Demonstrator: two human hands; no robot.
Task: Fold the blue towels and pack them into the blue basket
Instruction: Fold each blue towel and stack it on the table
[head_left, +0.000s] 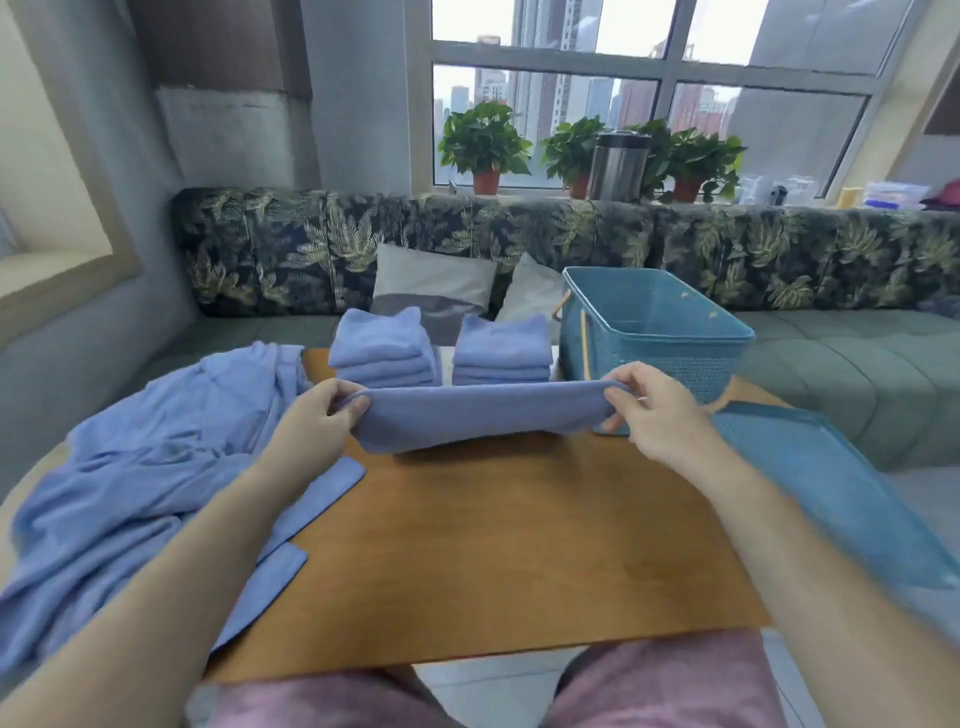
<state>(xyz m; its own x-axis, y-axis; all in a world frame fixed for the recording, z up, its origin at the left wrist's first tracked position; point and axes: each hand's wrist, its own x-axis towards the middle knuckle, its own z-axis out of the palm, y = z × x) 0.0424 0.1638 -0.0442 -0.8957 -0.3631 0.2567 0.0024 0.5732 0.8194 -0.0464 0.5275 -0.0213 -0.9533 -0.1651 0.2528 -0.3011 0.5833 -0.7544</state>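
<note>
Head view: we sit at a wooden table (493, 545), where a loose heap of unfolded blue towels (130, 467) sprawls from 7 to 10 o'clock. The cloth looks light, soft and limp. We judge it will sag wherever it is unsupported, so it is best taken by the corners or short ends.

A leaf-print sofa (519, 249) runs behind the table. The blue basket (654, 332) stands open at 1 o'clock with nothing visible inside. Its lid (831, 483) lies flat at 3 o'clock, at the table's right edge. Two stacks of folded towels (382, 353) sit side by side at 12 o'clock, just left of the basket.

The towel in hand (483, 415), a folded band, stretches just in front of the stacks with its lower edge sagging toward the tabletop. Our left hand (317, 421) pinches its left end, fingers curled round the cloth, and our right hand (654, 410) grips the right end the same way.

The basket's tall near wall means each bundle must be lifted over the rim. The lid crowds the right side.
</note>
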